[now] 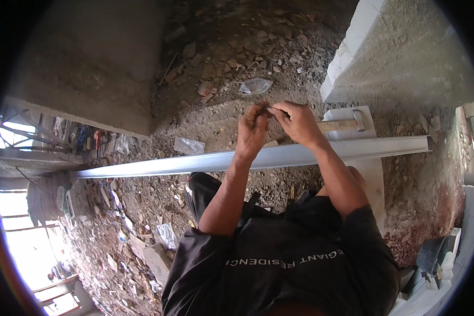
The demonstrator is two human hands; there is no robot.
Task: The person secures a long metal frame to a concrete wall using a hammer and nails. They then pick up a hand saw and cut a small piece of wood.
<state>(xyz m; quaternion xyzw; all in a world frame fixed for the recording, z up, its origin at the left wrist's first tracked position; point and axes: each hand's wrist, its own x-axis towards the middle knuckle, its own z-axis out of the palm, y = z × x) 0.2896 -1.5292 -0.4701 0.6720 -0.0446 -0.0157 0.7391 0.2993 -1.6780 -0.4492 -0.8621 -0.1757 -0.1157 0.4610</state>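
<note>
My left hand [252, 131] and my right hand [300, 125] meet in front of me, above the rubble ground. The fingers of both are pinched together at the tips, almost touching. Something small and thin sits between them, with fine dark strands near the fingertips; its kind is too small to tell. Below the hands a long pale metal channel [205, 161] lies crosswise, passing under my forearms. To the right of my right hand, a hammer [359, 121] with a wooden handle rests on a pale flat board [372, 181], which runs beneath the channel.
Rough concrete walls stand at the far left [84, 73] and far right [405, 63]. Broken stones and clear plastic scraps [189, 146] litter the ground. A dark container [432, 255] stands at lower right. Bright openings [29, 247] show at the left.
</note>
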